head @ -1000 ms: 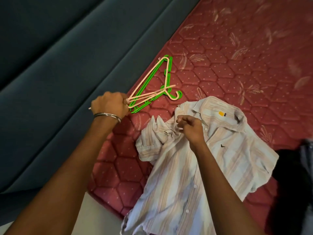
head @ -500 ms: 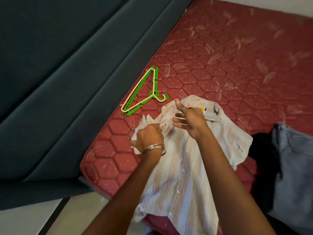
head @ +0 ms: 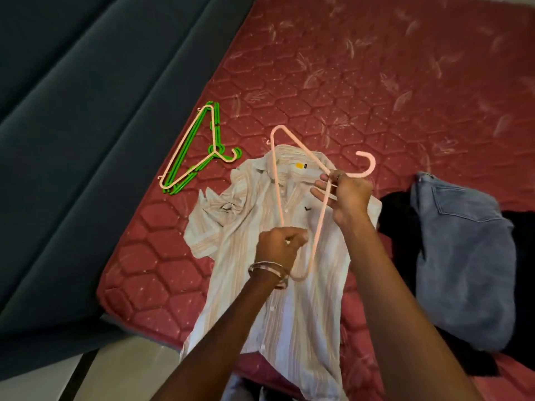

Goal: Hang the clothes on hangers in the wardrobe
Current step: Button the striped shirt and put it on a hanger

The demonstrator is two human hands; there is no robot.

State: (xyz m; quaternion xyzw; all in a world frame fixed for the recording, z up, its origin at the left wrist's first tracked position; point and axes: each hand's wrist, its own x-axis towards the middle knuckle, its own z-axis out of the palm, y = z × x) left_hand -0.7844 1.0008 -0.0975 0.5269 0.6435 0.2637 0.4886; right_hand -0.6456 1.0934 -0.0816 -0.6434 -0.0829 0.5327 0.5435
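A pale striped short-sleeved shirt [head: 278, 299] lies flat on the red mattress [head: 376, 82], collar away from me. Above it I hold a pink plastic hanger [head: 276, 175]. My right hand [head: 347, 195] grips the hanger near its neck, just below the hook. My left hand [head: 279, 244] pinches the hanger's long bar lower down, over the shirt's chest. A stack of green and pink hangers [head: 197, 151] lies on the mattress to the left of the shirt's collar.
A pair of blue jeans [head: 463, 256] and a black garment [head: 399, 215] lie on the mattress to the right. A dark blue padded bed frame [head: 86, 140] runs along the left. Pale floor [head: 121, 374] shows at the bottom left.
My left hand took a pink hanger off the stack and brought it over the shirt. My right hand let go of the collar and now grips the hanger's neck.
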